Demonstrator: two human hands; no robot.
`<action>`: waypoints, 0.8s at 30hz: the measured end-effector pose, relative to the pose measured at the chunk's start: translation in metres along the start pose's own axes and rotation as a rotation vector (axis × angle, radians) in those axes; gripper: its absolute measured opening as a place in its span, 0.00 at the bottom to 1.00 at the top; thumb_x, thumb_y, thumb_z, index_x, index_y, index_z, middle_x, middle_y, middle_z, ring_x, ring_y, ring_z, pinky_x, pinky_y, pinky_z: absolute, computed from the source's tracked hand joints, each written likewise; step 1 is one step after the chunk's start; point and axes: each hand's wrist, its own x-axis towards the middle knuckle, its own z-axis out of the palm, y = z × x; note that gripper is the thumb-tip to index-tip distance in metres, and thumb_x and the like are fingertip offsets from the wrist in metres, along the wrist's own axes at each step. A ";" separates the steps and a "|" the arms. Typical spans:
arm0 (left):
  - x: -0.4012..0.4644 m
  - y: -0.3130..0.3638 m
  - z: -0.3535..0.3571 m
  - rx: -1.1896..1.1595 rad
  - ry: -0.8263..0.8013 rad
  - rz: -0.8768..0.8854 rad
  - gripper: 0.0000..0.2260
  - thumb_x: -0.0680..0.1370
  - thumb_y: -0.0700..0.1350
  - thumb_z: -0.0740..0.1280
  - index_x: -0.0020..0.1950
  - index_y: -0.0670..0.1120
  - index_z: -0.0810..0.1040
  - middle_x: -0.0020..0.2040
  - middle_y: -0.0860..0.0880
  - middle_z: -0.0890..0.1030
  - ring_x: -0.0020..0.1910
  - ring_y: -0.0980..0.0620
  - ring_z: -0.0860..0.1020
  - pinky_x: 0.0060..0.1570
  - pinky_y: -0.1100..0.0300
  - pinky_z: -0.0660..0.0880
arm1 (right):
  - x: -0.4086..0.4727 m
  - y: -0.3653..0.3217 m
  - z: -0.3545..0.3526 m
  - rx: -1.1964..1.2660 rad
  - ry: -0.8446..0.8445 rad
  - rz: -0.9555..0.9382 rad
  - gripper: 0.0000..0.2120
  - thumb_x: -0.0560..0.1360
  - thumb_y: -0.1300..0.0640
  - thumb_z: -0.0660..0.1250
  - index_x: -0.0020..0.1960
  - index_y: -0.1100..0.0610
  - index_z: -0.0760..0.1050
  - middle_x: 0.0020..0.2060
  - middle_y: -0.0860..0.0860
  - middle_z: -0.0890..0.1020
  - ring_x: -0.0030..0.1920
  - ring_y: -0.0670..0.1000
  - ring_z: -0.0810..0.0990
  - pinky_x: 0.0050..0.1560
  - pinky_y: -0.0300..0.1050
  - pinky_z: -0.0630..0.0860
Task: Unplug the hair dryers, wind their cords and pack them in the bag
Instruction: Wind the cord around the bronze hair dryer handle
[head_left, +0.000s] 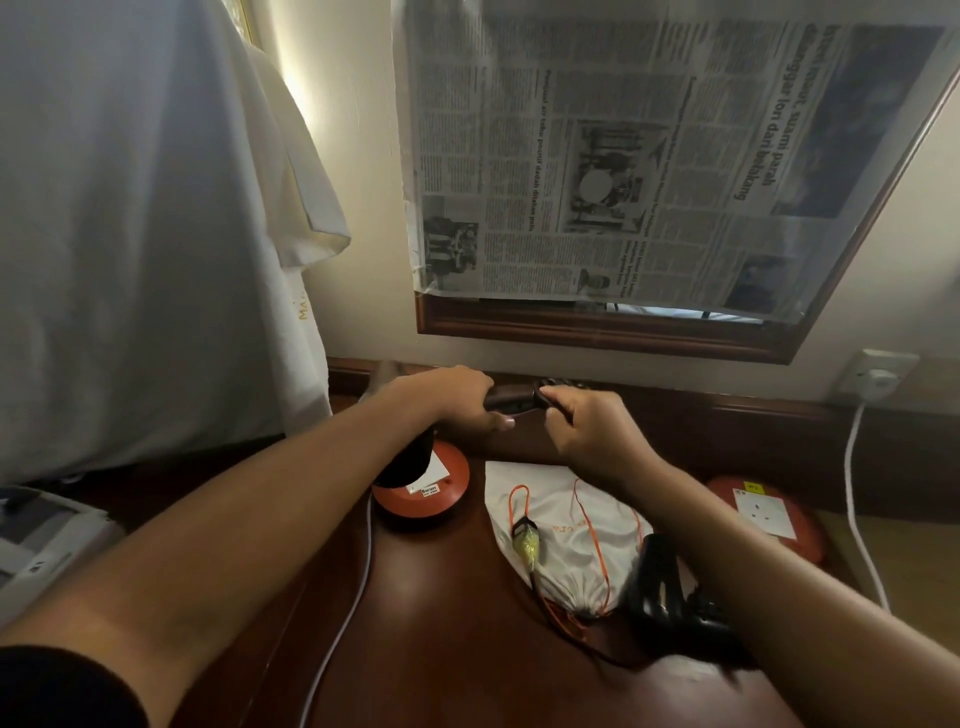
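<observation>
My left hand (457, 397) grips the handle of a black hair dryer (408, 460) held above the table, its barrel pointing down over an orange socket reel (447, 493). My right hand (592, 426) pinches the dryer's black cord (543, 397) just right of the handle. A white drawstring bag (566, 540) with orange cords lies flat on the table between my arms. A second black hair dryer (670, 587) lies on the table beside the bag, partly hidden under my right forearm.
The dark wooden table (447, 649) carries a second orange socket reel (769, 519) at the right. A white cable (857, 499) runs up to a wall socket (878, 379). White cloth (130, 234) hangs at the left. A newspaper-covered mirror (649, 166) faces me.
</observation>
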 end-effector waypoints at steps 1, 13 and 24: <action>0.000 0.000 -0.002 -0.006 0.002 0.006 0.20 0.76 0.62 0.63 0.56 0.46 0.73 0.50 0.47 0.76 0.47 0.49 0.74 0.48 0.56 0.71 | -0.004 0.000 0.004 0.055 -0.014 0.045 0.20 0.79 0.60 0.59 0.70 0.60 0.69 0.62 0.58 0.78 0.49 0.47 0.79 0.51 0.38 0.74; -0.001 0.005 -0.017 -0.129 -0.002 0.081 0.15 0.76 0.60 0.65 0.51 0.49 0.72 0.45 0.49 0.76 0.43 0.52 0.75 0.44 0.60 0.69 | -0.030 0.022 0.037 0.881 -0.029 0.408 0.08 0.81 0.60 0.57 0.52 0.58 0.75 0.27 0.52 0.67 0.24 0.45 0.63 0.23 0.38 0.60; -0.010 0.004 -0.029 -0.119 -0.024 0.209 0.11 0.77 0.56 0.67 0.51 0.50 0.72 0.43 0.51 0.76 0.42 0.54 0.75 0.43 0.64 0.70 | -0.023 0.058 0.028 1.277 -0.406 0.520 0.16 0.76 0.54 0.59 0.56 0.63 0.76 0.29 0.49 0.60 0.29 0.47 0.55 0.31 0.42 0.53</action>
